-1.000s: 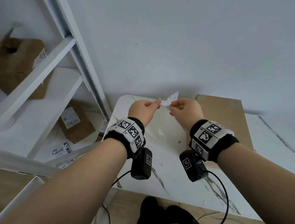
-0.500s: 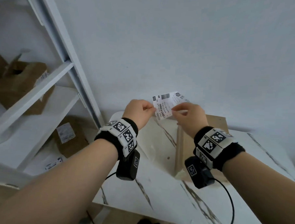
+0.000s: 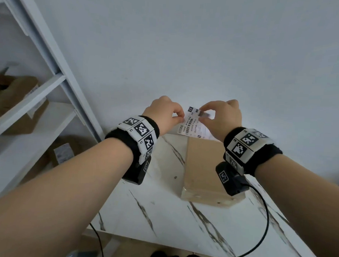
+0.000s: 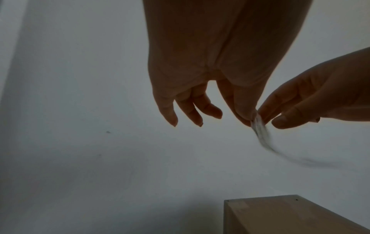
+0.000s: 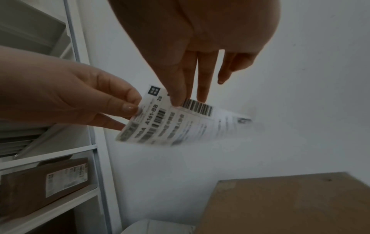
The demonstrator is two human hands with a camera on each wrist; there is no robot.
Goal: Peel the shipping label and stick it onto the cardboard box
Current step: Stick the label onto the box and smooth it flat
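Observation:
A white shipping label (image 3: 193, 124) with barcodes hangs in the air above the brown cardboard box (image 3: 204, 164), which lies on the marble table (image 3: 161, 209). My left hand (image 3: 166, 113) pinches the label's left edge between thumb and forefinger. My right hand (image 3: 220, 119) pinches its top edge near the long barcode. The right wrist view shows the printed face of the label (image 5: 170, 121), blurred at its far end, with the box (image 5: 284, 204) below. In the left wrist view the label (image 4: 260, 131) appears edge-on as a thin curved strip between both hands.
A white shelf unit (image 3: 49, 103) stands to the left, holding several labelled cardboard boxes (image 3: 12, 104). A plain white wall rises behind the table. A black cable (image 3: 257, 229) runs from my right wrist camera across the table.
Both hands have lifted the label higher and turned its printed face toward me. My right hand has shifted its pinch to the top edge.

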